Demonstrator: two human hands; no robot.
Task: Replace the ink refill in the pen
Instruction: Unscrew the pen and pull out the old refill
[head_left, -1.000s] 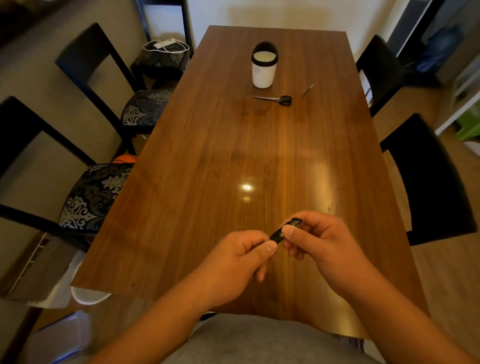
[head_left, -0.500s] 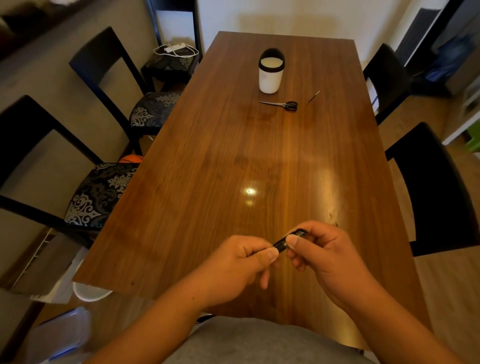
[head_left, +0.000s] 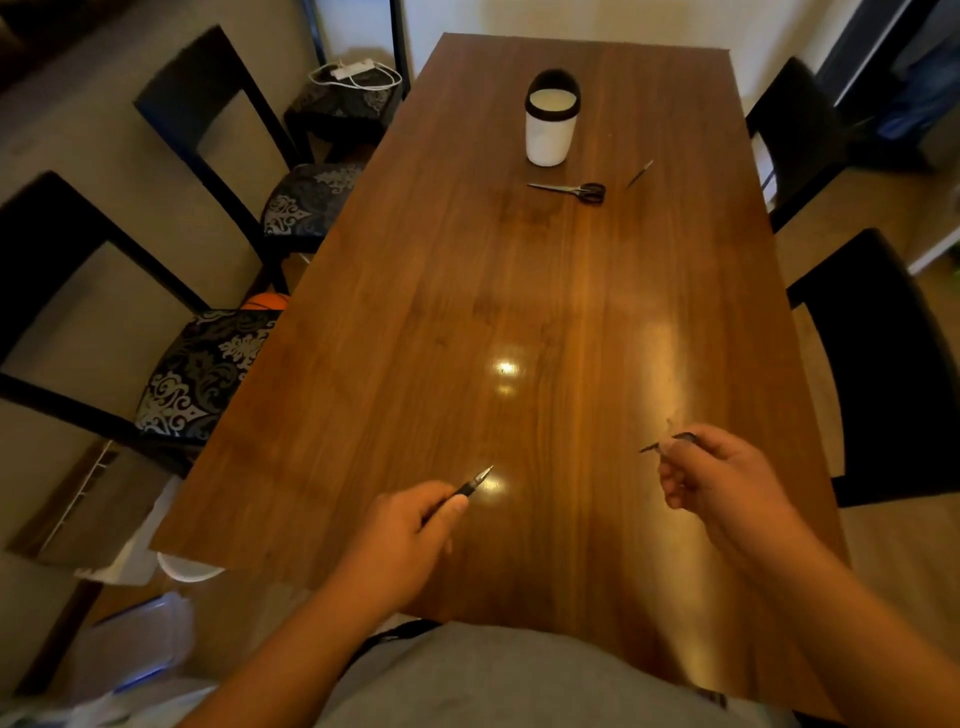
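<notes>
gripped over the near end of the glossy brown wooden table (head_left: 519, 286), well apart: slim black silver-tipped pen section (head_left: 471, 485) in the curled left hand (head_left: 410, 525), small dark blurred pen piece (head_left: 681, 438) pinched by the right hand (head_left: 727, 483).

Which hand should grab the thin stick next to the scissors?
Probably the right hand: the stick lies right of the scissors, more on its side. The left hand is farther across and grips the pen. The right hand pinches a small piece too, so it would set that down first.
</notes>
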